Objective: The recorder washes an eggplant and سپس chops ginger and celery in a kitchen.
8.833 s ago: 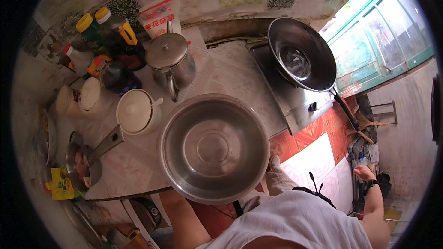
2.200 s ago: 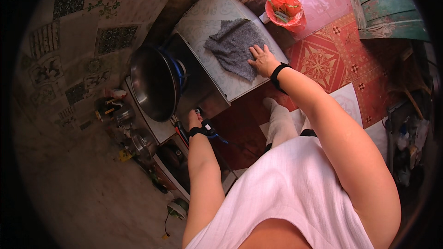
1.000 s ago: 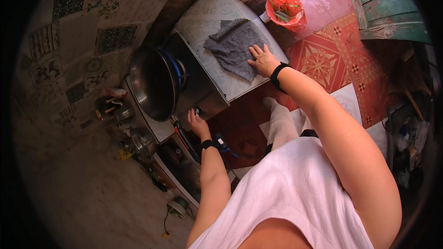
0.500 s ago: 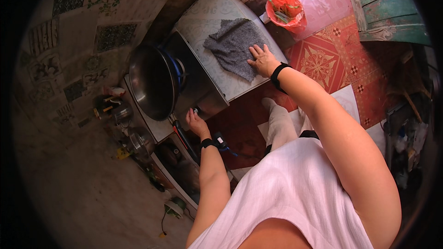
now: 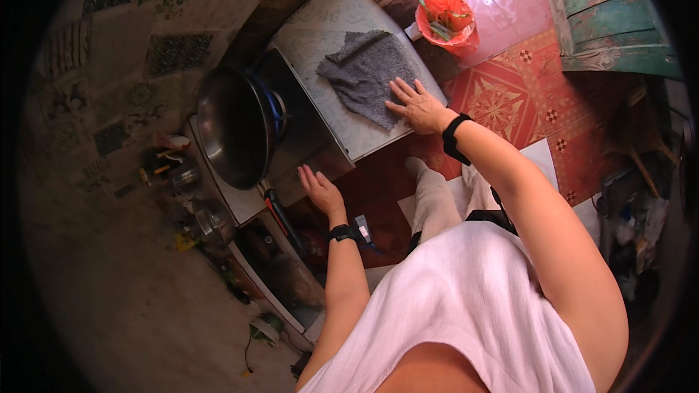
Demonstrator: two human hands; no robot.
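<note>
My left hand (image 5: pixel 320 191) is open with fingers stretched out, by the front of the gas stove (image 5: pixel 312 127); nothing is in it. A dark wok (image 5: pixel 231 131) rests tilted on the stove's burner, its black and red handle (image 5: pixel 281 220) sticking out just left of my left hand. My right hand (image 5: pixel 418 105) is spread open at the right edge of a grey cloth (image 5: pixel 368 76), which lies crumpled on the tiled counter (image 5: pixel 309 25). Its fingertips reach the cloth, though whether they press on it I cannot tell.
A red-lined bin (image 5: pixel 453 23) with green scraps stands on the floor beyond the counter. At the right is a green wooden door (image 5: pixel 619 18). Metal pots (image 5: pixel 212 222) and other kitchen items line the left ledge. Dark clutter (image 5: pixel 637 225) sits at the far right.
My left hand has come away from the stove's front knob, its fingers now straightened. My right hand has shifted slightly toward the cloth's edge, nearer to me.
</note>
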